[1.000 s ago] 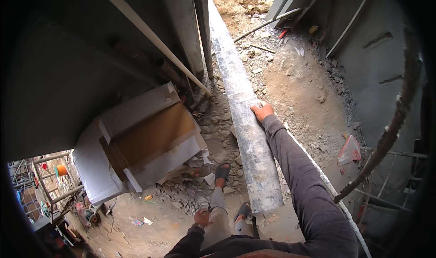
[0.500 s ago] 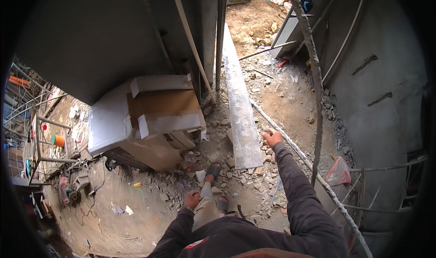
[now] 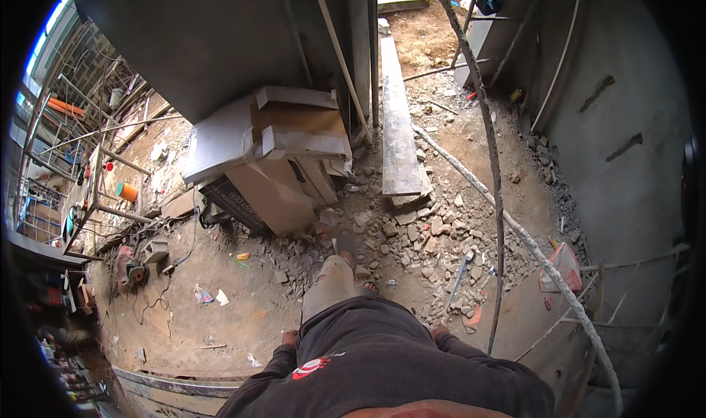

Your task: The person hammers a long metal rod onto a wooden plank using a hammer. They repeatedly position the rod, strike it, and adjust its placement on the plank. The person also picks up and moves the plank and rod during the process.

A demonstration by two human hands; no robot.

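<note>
My left hand hangs low beside my left thigh, mostly hidden by its dark sleeve, so its fingers do not show clearly. On the other side my right hand just peeks out past my torso, its fingers hidden too. Neither visibly touches anything on the ground. Ahead of my feet lies a long grey plank, its near end resting over broken rubble. Left of it stands a large cardboard box with open flaps. A blue-grey stick-like tool lies on the rubble nearest my right hand.
A rough pole slants across the right side, crossed by a dark upright rod. A grey wall bounds the right. A metal frame and an orange bucket are at left. A torn sack lies by the wall.
My right arm, stretched toward the plank before, has drawn back to my side. My left hand has dropped lower. My view has moved, and one foot is stepping forward.
</note>
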